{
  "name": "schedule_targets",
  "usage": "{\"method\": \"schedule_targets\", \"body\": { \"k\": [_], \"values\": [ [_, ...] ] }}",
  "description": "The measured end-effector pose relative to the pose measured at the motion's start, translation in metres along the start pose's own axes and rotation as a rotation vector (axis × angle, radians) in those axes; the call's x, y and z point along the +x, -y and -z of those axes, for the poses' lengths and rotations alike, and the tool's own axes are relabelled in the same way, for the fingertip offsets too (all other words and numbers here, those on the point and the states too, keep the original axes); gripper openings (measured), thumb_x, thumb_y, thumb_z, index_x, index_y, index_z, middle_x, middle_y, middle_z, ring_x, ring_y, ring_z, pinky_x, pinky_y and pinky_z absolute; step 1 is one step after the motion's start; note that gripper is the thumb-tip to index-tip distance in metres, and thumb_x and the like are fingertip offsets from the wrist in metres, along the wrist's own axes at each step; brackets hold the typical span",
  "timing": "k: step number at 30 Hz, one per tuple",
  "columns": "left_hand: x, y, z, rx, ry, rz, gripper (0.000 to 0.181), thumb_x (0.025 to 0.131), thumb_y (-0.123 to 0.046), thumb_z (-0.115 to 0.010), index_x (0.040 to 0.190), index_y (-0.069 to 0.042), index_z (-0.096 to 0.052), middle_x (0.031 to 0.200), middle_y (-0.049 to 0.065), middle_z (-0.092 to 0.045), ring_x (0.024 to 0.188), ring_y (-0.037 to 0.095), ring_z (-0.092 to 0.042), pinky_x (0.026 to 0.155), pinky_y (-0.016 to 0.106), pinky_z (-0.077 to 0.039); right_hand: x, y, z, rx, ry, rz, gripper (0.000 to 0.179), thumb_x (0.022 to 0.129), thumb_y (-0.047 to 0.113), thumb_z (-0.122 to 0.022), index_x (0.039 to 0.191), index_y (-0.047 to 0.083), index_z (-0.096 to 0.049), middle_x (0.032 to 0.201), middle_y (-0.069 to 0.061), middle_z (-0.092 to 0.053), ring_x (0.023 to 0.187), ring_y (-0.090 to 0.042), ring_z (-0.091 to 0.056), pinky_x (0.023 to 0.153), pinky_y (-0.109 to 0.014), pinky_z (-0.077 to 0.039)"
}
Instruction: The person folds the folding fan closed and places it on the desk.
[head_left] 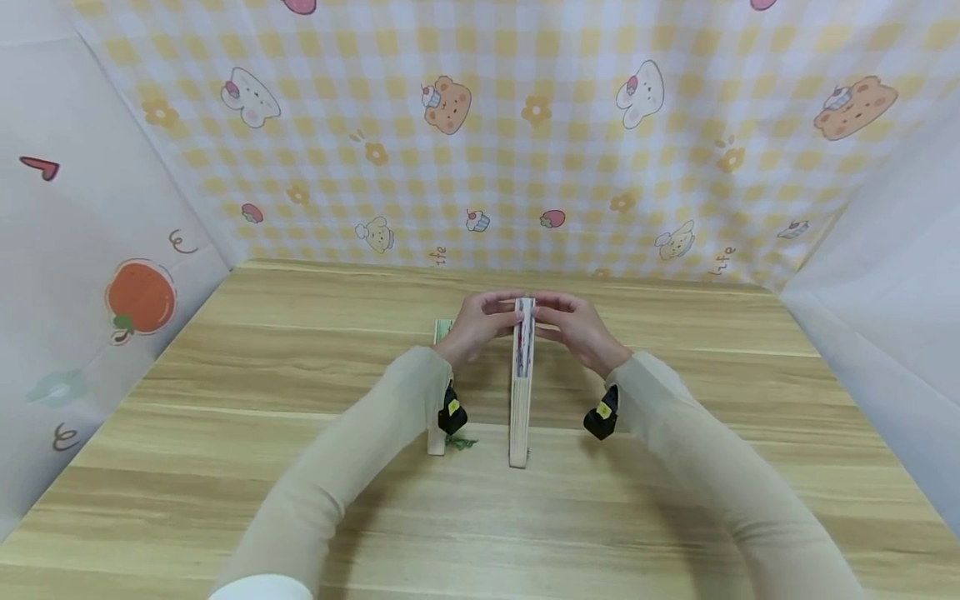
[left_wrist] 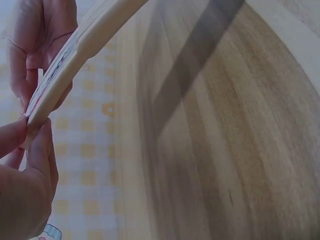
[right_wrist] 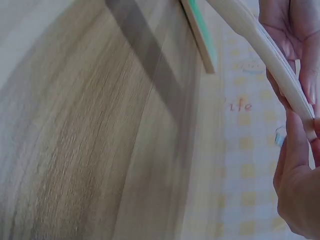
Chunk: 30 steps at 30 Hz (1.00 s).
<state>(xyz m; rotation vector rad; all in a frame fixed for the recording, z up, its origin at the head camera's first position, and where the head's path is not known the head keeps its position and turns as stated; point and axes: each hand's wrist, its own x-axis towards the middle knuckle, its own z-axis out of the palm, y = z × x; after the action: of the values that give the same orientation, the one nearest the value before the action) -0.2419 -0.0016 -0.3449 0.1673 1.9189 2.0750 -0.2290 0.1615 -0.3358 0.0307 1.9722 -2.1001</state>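
Observation:
A folded hand fan [head_left: 521, 417] with pale wooden ribs and a patterned leaf is held between both hands, lengthwise away from the body. My left hand [head_left: 477, 327] pinches its far end from the left, thumb on the near face. From the right, my right hand [head_left: 579, 327] pinches the same end with thumb and fingers. In the left wrist view the fan [left_wrist: 107, 27] slants above the tabletop and casts a shadow. Both thumbs and fingertips meet at its tip in the right wrist view, where the ribs [right_wrist: 270, 55] lie stacked together.
Left of the held fan lies a slim wooden-edged green piece [head_left: 437, 442], perhaps another folded fan, partly hidden by the left wrist. A green tassel [head_left: 461, 442] lies beside it. Behind the wooden table [head_left: 300, 300] hangs a yellow checked cloth [head_left: 495, 167]; white sheets flank both sides.

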Motion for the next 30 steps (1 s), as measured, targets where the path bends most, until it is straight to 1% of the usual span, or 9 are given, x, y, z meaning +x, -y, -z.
{"method": "schedule_targets", "body": {
  "k": [5,9,12,18,20,23,26,30],
  "values": [
    [0.009,0.005,0.001,0.042,-0.026,0.059,0.033,0.082,-0.001,-0.061,0.114,-0.008,-0.058,0.111,0.014,-0.057,0.094,0.023,-0.059,0.079,0.031,-0.050,0.011,-0.005,0.004,-0.024,0.020,-0.036,0.038,0.088,0.002,-0.051,0.126,-0.003,-0.044,0.113,-0.012,-0.051,0.087,-0.014,-0.058,0.082,-0.028,-0.048],
    [0.017,0.009,0.002,0.063,-0.015,0.103,0.034,0.081,0.001,-0.060,0.114,-0.006,-0.057,0.110,0.015,-0.058,0.094,0.025,-0.058,0.081,0.035,-0.049,0.019,-0.011,0.007,-0.036,0.021,-0.082,0.038,0.087,0.001,-0.052,0.125,-0.004,-0.045,0.114,-0.016,-0.052,0.083,-0.013,-0.060,0.082,-0.028,-0.048],
    [0.023,0.013,0.004,0.067,-0.006,0.132,0.034,0.081,0.004,-0.060,0.114,-0.005,-0.057,0.109,0.016,-0.059,0.094,0.025,-0.059,0.080,0.035,-0.049,0.024,-0.016,0.010,-0.041,0.022,-0.110,0.038,0.087,0.000,-0.053,0.124,-0.004,-0.045,0.112,-0.017,-0.054,0.081,-0.014,-0.062,0.082,-0.028,-0.048],
    [0.028,0.020,0.005,0.110,0.001,0.137,0.037,0.081,0.005,-0.058,0.117,-0.003,-0.054,0.106,0.019,-0.059,0.093,0.026,-0.059,0.077,0.031,-0.051,0.034,-0.026,0.012,-0.028,0.023,-0.113,0.037,0.086,-0.004,-0.051,0.123,-0.007,-0.045,0.101,-0.013,-0.058,0.077,-0.013,-0.062,0.081,-0.029,-0.049],
    [0.029,0.021,0.006,0.122,-0.010,0.141,0.038,0.081,0.005,-0.059,0.118,-0.002,-0.053,0.105,0.020,-0.059,0.092,0.026,-0.060,0.076,0.030,-0.051,0.036,-0.027,0.012,-0.023,0.017,-0.121,0.037,0.086,-0.004,-0.051,0.123,-0.007,-0.045,0.099,-0.012,-0.059,0.075,-0.012,-0.062,0.080,-0.029,-0.049],
    [0.030,0.022,0.005,0.117,-0.029,0.150,0.041,0.080,0.006,-0.059,0.119,0.000,-0.052,0.103,0.022,-0.059,0.091,0.027,-0.060,0.075,0.030,-0.051,0.039,-0.029,0.012,-0.032,-0.008,-0.135,0.037,0.086,-0.005,-0.051,0.123,-0.007,-0.045,0.096,-0.012,-0.059,0.071,-0.012,-0.062,0.079,-0.028,-0.049],
    [0.031,0.024,0.005,0.115,-0.039,0.152,0.040,0.079,0.008,-0.059,0.118,0.002,-0.052,0.104,0.023,-0.059,0.092,0.028,-0.060,0.075,0.029,-0.051,0.041,-0.029,0.010,-0.041,-0.027,-0.147,0.038,0.085,-0.006,-0.052,0.123,-0.006,-0.045,0.098,-0.014,-0.058,0.070,-0.012,-0.062,0.079,-0.028,-0.049],
    [0.032,0.025,0.005,0.120,-0.044,0.176,0.039,0.080,0.009,-0.058,0.118,0.003,-0.052,0.106,0.022,-0.058,0.094,0.028,-0.059,0.075,0.028,-0.051,0.042,-0.030,0.008,-0.069,-0.029,-0.157,0.039,0.084,-0.007,-0.052,0.123,-0.007,-0.044,0.109,-0.022,-0.054,0.071,-0.013,-0.062,0.081,-0.030,-0.048]
  ]
}}
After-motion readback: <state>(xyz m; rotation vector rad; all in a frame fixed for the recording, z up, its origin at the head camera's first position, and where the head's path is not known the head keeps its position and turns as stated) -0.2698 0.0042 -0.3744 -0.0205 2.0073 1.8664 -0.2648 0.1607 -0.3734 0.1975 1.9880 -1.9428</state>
